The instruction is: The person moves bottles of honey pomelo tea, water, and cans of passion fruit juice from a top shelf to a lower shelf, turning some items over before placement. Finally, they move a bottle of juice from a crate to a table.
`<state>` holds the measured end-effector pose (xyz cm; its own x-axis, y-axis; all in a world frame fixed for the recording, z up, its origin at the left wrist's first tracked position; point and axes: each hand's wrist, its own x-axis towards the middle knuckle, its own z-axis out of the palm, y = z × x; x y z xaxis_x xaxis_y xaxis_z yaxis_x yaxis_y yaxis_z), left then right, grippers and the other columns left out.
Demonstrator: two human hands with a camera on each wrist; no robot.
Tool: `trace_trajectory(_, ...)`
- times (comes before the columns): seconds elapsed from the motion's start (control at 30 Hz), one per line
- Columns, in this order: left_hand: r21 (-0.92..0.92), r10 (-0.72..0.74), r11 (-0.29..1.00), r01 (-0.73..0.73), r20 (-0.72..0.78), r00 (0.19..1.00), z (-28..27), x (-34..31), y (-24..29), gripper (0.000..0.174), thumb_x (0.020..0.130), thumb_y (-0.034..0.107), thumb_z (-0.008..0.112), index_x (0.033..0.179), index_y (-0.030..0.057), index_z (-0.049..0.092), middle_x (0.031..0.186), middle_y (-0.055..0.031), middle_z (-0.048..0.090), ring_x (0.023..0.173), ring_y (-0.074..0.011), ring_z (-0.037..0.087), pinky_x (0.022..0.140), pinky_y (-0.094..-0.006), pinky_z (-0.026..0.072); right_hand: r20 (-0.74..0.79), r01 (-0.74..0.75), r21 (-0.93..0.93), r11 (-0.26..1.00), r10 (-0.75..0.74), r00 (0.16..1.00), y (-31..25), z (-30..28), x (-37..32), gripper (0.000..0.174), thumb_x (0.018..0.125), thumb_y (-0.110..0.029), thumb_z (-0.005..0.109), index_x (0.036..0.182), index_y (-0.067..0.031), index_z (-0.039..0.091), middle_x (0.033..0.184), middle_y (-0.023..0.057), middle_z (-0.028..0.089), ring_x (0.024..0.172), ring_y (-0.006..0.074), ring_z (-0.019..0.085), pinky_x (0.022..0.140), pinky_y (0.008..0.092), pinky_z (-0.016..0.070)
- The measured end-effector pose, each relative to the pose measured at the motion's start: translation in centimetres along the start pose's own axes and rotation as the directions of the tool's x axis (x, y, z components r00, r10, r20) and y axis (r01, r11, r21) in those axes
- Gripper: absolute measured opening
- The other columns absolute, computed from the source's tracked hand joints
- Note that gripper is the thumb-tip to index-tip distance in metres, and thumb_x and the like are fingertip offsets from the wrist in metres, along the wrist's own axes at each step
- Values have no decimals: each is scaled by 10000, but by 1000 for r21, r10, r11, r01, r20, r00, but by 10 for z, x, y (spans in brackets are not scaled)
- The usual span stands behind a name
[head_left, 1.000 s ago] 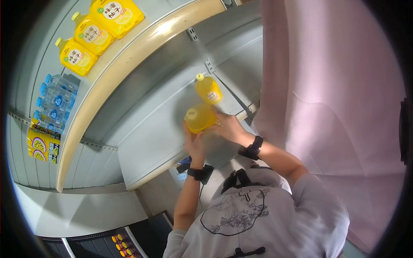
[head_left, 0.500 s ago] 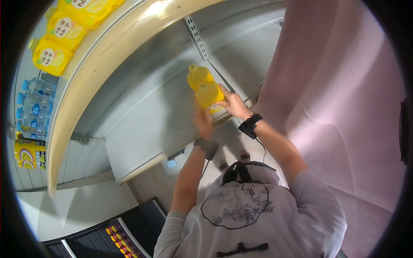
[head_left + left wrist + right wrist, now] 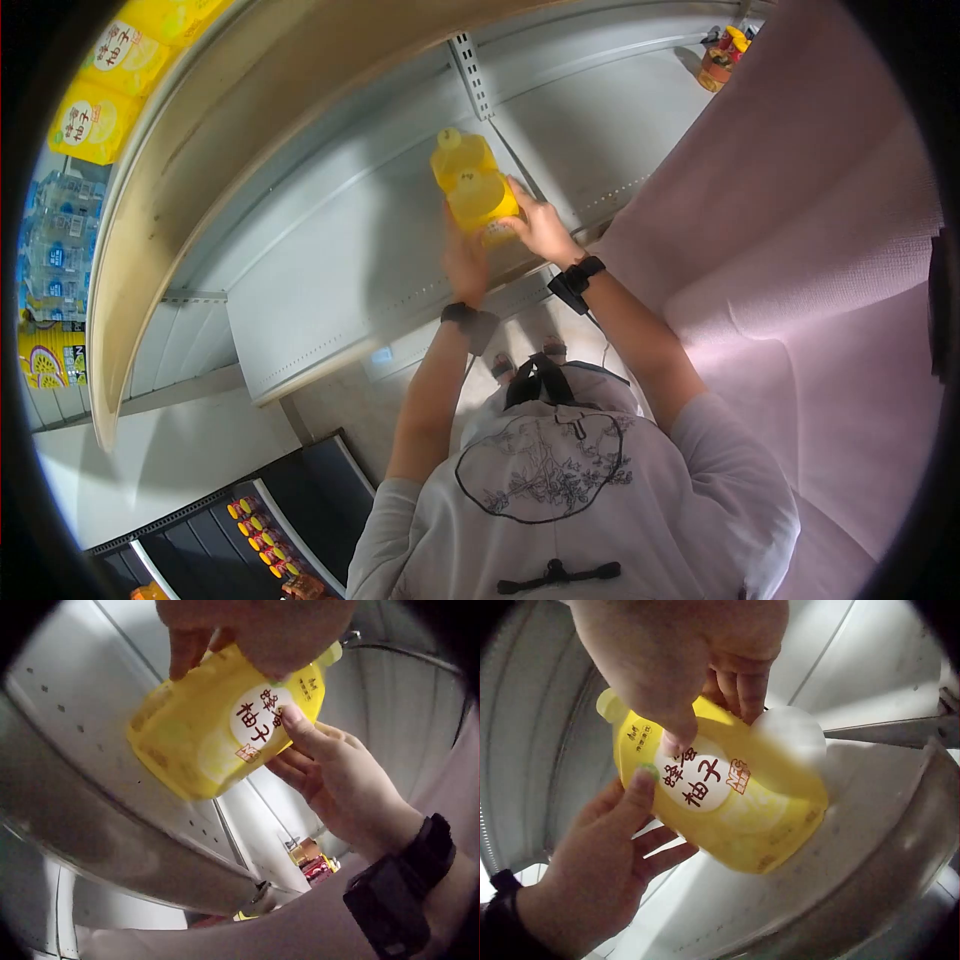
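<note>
Both hands hold one yellow juice bottle [image 3: 481, 200] with a round white label, over the grey metal shelf [image 3: 330, 260]. My left hand [image 3: 466, 262] grips its left side and my right hand [image 3: 530, 222] grips its right side. In the left wrist view the bottle [image 3: 217, 731] is tilted, its bottom corner close to the shelf board, with the left hand [image 3: 247, 634] above and the right hand [image 3: 330, 769] beside it. The right wrist view shows the bottle [image 3: 727, 802] between the right hand [image 3: 690, 667] and the left hand [image 3: 607, 862]. A second yellow bottle [image 3: 452, 152] stands just behind it.
The upper shelf carries more yellow bottles [image 3: 95, 105], with packs of water bottles [image 3: 50, 250] beside them. A pink curtain [image 3: 800, 250] hangs at the right. A slotted upright [image 3: 470, 70] runs up the back wall. Small bottles fill a dark crate [image 3: 265, 525] on the floor.
Both hands have carried the yellow bottle from the shelf's front edge deeper in, up against the bottle standing there. The head view has swung so the upper shelf sits farther left.
</note>
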<state>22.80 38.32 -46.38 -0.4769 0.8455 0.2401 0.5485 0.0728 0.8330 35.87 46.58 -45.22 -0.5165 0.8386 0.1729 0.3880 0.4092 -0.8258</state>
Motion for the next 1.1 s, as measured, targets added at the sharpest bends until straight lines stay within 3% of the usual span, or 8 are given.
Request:
trace_trajectory(0.17, -73, -123, 989, 127, 62, 990, -4, 9, 8, 574, 835, 124, 466, 1346, 66, 211, 1334, -147, 342, 1149, -315, 421, 915, -366, 371, -25, 4, -13, 1000, -4, 1000, -3, 2, 4, 649, 756, -145, 648, 1298, -15, 316, 1002, 272, 539, 898, 373, 563, 742, 347, 463)
trace_trajectory(0.37, -38, -54, 998, 54, 21, 998, -1, 7, -5, 573, 829, 85, 477, 1332, 12, 213, 1336, -185, 319, 1199, -327, 354, 982, -371, 295, -128, 165, 5, 986, -163, 978, -3, 3, 3, 648, 755, -147, 652, 1295, -15, 320, 988, 275, 540, 905, 374, 560, 743, 345, 461)
trace_trajectory(0.47, -74, -83, 994, 86, 45, 996, -7, 5, 5, 578, 827, 87, 483, 1328, -4, 210, 1342, -192, 301, 1226, -324, 311, 1005, -370, 259, -109, 152, -20, 988, -153, 982, -9, 0, 1, 643, 752, -152, 654, 1288, -12, 328, 960, 275, 547, 899, 376, 559, 736, 349, 460)
trace_trajectory(0.67, -36, 27, 999, -27, -8, 1000, -5, 7, 9, 607, 811, 90, 508, 1333, 5, 210, 1335, -191, 304, 1228, -311, 307, 1014, -365, 246, 33, 21, -20, 1000, -21, 999, -5, 0, 7, 662, 773, -170, 615, 1321, -58, 262, 1152, 248, 476, 1029, 370, 490, 861, 382, 408)
trace_trajectory(0.77, -143, 26, 989, -24, 16, 1000, -8, 8, 7, 607, 805, 96, 516, 1330, 6, 223, 1324, -191, 316, 1221, -318, 310, 1014, -367, 243, -24, 89, -106, 990, -92, 995, -3, 2, 8, 651, 765, -126, 620, 1307, -9, 277, 923, 276, 562, 890, 382, 558, 746, 380, 454)
trace_trajectory(0.87, -51, 114, 992, -112, 42, 993, -10, 11, -4, 598, 807, 88, 507, 1329, 10, 227, 1320, -188, 321, 1217, -320, 309, 1018, -368, 237, 24, 57, -112, 992, -55, 998, -18, -5, 8, 606, 765, -110, 610, 1270, 23, 303, 921, 274, 567, 888, 384, 559, 755, 387, 456)
trace_trajectory(1.0, 191, 4, 981, -36, 168, 986, -20, 1, -13, 578, 799, 34, 452, 1330, 22, 225, 1298, -217, 339, 1188, -342, 346, 1006, -379, 264, 11, -92, -241, 966, 97, 995, -40, -12, 0, 625, 760, -198, 632, 1236, 62, 321, 883, 281, 569, 863, 401, 561, 731, 414, 458)
trace_trajectory(1.1, 279, 88, 949, -149, 220, 972, -57, -16, 26, 551, 779, -7, 409, 1313, 56, 289, 1218, -241, 423, 1091, -373, 445, 933, -412, 349, -275, 2, -247, 969, -72, 959, -60, -17, -10, 472, 821, -311, 554, 1098, 67, 492, 723, 268, 567, 714, 415, 573, 603, 436, 469)
